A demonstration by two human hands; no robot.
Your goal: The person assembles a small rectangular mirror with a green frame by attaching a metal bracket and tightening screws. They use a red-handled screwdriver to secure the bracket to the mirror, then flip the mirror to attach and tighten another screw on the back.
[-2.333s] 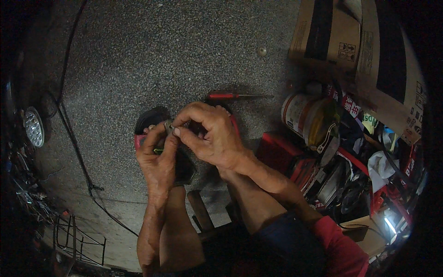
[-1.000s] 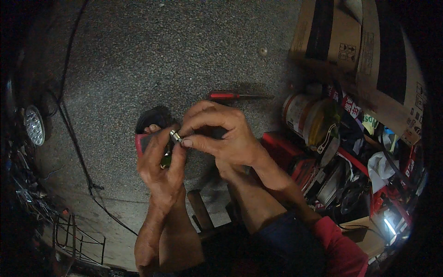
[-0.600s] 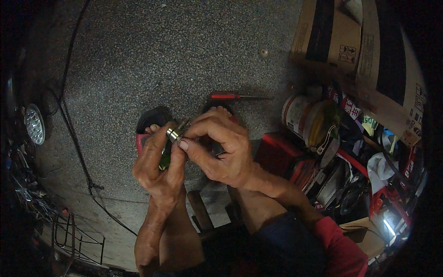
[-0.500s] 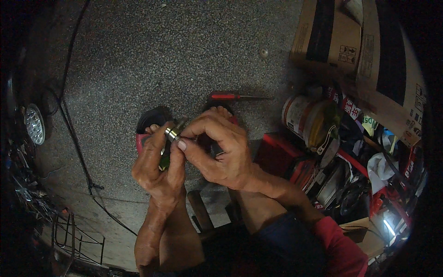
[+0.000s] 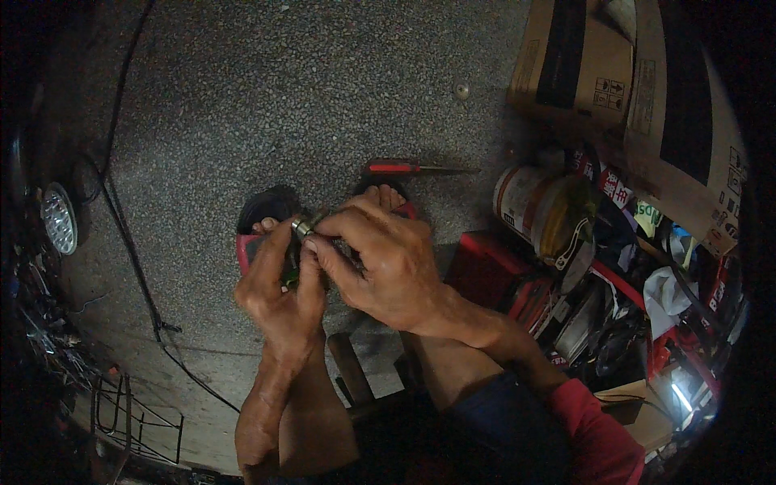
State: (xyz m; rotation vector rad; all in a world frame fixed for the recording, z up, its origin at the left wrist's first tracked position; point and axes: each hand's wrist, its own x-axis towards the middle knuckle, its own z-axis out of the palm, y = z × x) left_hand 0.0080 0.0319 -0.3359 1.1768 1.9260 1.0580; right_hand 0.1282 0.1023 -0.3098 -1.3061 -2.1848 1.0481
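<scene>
Right hand [image 5: 384,263]: had moved up and inward since the frame a moment earlier, its thumb tip closer to the left fingers; the metal piece [image 5: 301,227] had shifted slightly with it.
Right pinch: thumb and forefinger were nearly closed on the piece's near end.
Left hand [image 5: 279,291]: thumb and forefinger tips were drawn in about the piece, with a gap lower down; a green patch [image 5: 289,283] showed there, too dim to identify.
Metal piece: sat between both hands' fingertips, above the floor [image 5: 283,97], tilted.
Slip: seemed the main risk, since a small, smooth piece was held by tips alone; uneven twisting could have freed it.
Fall: might have sent it rolling past the sandals [image 5: 260,206], hard to spot on speckled stone in poor light.
Screwdriver [image 5: 392,167]: lay on the floor beyond the right hand.
Left side: a cable [image 5: 121,194] ran down past a round lamp [image 5: 61,218] and a wire rack [image 5: 137,420].
Right side: a tub [image 5: 525,202], a red box [image 5: 489,267] and clutter stood below cartons [image 5: 578,48].
</scene>
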